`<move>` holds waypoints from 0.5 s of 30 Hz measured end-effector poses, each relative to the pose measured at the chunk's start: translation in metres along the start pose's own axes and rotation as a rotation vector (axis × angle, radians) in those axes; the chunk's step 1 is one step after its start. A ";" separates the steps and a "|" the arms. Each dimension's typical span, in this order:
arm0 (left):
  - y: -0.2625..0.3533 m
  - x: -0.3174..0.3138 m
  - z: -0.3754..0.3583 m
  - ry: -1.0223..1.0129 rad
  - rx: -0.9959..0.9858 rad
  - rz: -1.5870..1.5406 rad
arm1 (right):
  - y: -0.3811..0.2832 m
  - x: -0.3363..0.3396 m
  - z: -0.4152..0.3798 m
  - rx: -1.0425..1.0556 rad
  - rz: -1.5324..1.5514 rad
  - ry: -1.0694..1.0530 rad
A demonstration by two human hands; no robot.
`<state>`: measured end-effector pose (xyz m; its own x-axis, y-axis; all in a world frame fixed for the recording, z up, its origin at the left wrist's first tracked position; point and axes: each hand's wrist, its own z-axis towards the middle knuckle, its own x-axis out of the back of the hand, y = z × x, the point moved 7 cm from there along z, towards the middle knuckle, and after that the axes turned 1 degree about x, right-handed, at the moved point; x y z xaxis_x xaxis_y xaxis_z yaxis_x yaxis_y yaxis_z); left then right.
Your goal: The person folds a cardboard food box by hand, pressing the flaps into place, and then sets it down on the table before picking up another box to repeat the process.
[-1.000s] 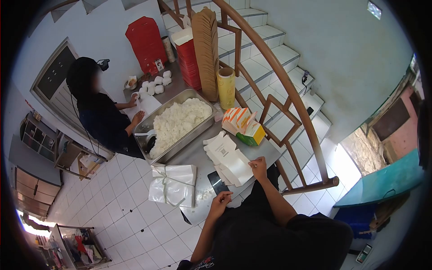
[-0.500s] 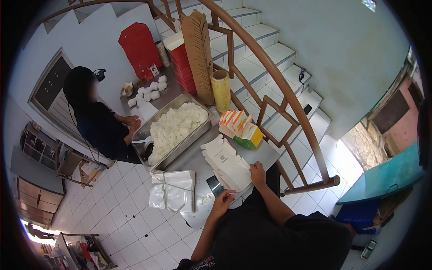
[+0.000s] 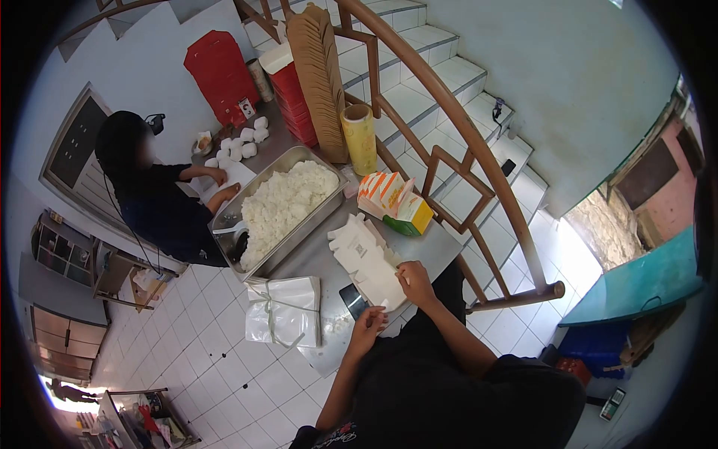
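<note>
A white unfolded cardboard box point(image 3: 366, 266) with printing lies on the metal table before me. My right hand point(image 3: 413, 282) pinches its right edge near the front. At its near left corner is my left hand point(image 3: 368, 328), with curled fingers at the flap; whether they grip it is hard to tell. A dark phone point(image 3: 353, 301) lies just left of the box, partly beside my left hand. Left of that, a bundle of clear plastic bags point(image 3: 288, 310) is tied with string.
A steel tray point(image 3: 280, 258) holds rice and a ladle. Behind are an orange-striped carton point(image 3: 385, 196), a yellow film roll point(image 3: 360, 142), brown cardboard point(image 3: 318, 82), red boxes point(image 3: 295, 101) and white wrapped lumps point(image 3: 247, 142). A co-worker point(image 3: 146, 187) stands at the left; a railing point(image 3: 456, 116) curves behind.
The box has turned slightly and its side flaps stand up more. My right hand has shifted a little along its edge. The co-worker's hands have moved apart over the white sheet.
</note>
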<state>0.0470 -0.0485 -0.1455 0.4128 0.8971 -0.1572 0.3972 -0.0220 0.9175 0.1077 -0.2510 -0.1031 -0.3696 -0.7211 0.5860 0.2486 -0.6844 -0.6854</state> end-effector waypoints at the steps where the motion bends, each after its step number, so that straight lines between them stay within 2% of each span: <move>1: -0.001 -0.002 0.000 0.046 0.064 -0.130 | -0.020 0.012 0.001 0.056 -0.010 0.030; 2: 0.006 -0.009 0.000 0.050 0.066 -0.132 | -0.034 0.021 0.000 0.057 -0.009 0.026; 4: 0.029 -0.024 -0.004 0.105 0.107 -0.431 | -0.061 0.028 -0.007 0.095 -0.070 -0.060; 5: 0.050 -0.033 -0.007 0.090 0.118 -0.419 | -0.068 0.035 -0.012 0.097 -0.068 -0.062; 6: 0.046 -0.032 -0.004 0.088 0.118 -0.419 | -0.079 0.040 -0.020 0.175 -0.071 -0.094; 8: 0.041 -0.038 0.007 -0.068 0.088 -0.546 | -0.094 0.057 -0.032 0.243 -0.087 -0.118; 9: 0.048 -0.037 0.004 0.012 0.104 -0.566 | -0.103 0.066 -0.038 0.286 -0.067 -0.131; 10: 0.046 -0.042 0.005 -0.005 0.110 -0.562 | -0.110 0.073 -0.043 0.327 -0.049 -0.142; 12: 0.043 -0.037 0.005 0.093 0.013 -0.423 | -0.111 0.082 -0.049 0.255 -0.035 -0.121; 14: 0.034 -0.043 -0.001 0.082 0.027 -0.435 | -0.110 0.090 -0.055 0.184 -0.021 -0.099; 15: 0.036 -0.045 -0.003 0.088 -0.031 -0.340 | -0.108 0.093 -0.057 0.122 0.003 -0.103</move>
<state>0.0404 -0.0887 -0.1044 0.1882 0.8857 -0.4243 0.4743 0.2963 0.8290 -0.0041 -0.2378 0.0009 -0.2761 -0.7260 0.6298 0.3584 -0.6858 -0.6335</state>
